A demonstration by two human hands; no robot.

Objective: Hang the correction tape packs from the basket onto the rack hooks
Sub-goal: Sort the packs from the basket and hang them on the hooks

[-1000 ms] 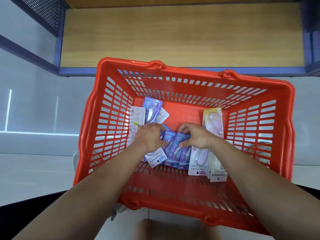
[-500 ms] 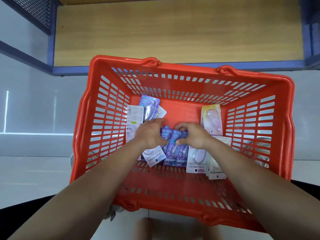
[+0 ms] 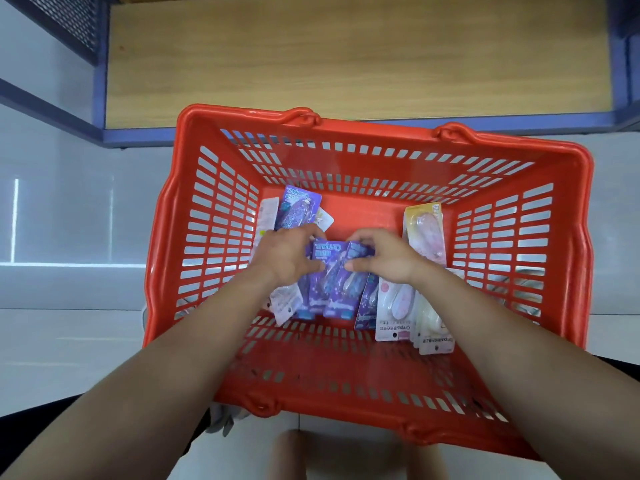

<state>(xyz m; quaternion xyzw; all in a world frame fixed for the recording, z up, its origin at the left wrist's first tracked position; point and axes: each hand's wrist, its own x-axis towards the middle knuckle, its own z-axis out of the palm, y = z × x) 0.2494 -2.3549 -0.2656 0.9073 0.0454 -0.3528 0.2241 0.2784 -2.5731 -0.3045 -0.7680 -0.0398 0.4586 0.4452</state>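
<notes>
A red plastic basket [image 3: 540, 216] sits on the floor below me with several correction tape packs in it. In its middle, both hands hold a bunch of purple packs [image 3: 334, 275]. My left hand [image 3: 287, 258] grips the bunch's left edge, my right hand [image 3: 379, 256] pinches its right edge. Another purple pack [image 3: 296, 211] lies at the back left, a yellow-topped pink pack [image 3: 426, 230] leans at the right, and white and pink packs [image 3: 398, 306] lie at the front right. No rack hooks are in view.
A low wooden shelf board [image 3: 346, 57] in a blue metal frame [image 3: 104, 136] stands right behind the basket. Pale tiled floor [image 3: 69, 237] lies to the left and right. A dark mesh panel [image 3: 65, 19] is at the top left.
Both hands have gathered the purple packs closer together and lifted them a little off the basket floor. The view has tilted slightly.
</notes>
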